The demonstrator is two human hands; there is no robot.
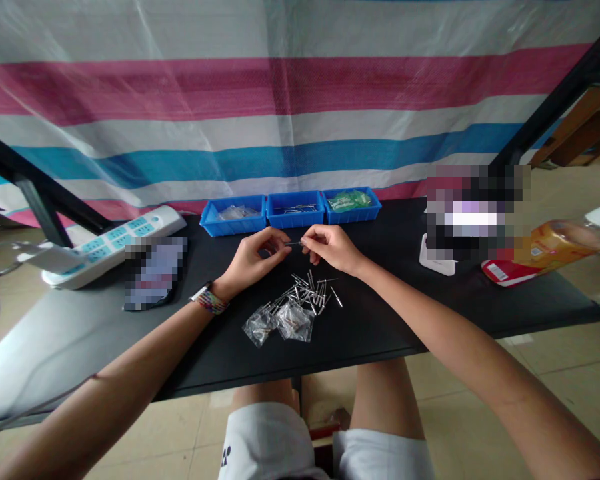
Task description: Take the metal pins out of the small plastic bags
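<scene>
Between my two hands, just in front of the blue bins, is a thin metal blind rivet (293, 244). The fingertips of my left hand (263, 252) pinch one end of it, and those of my right hand (331, 245) close on the other. Below my hands, a loose pile of blind rivets (305, 291) lies on the black table (375, 327). Two clear plastic bags (294, 321) with small parts inside lie against the near side of the pile. My left wrist wears a patterned band.
Three blue bins stand in a row: the left bin (234, 225) holds clear bags, the middle bin (296, 219) metal rivets, the right bin (353, 215) green bags. A power strip (115, 243) and a blurred phone-like item (155, 273) lie left. Right are a white box (436, 259) and a bottle (565, 243).
</scene>
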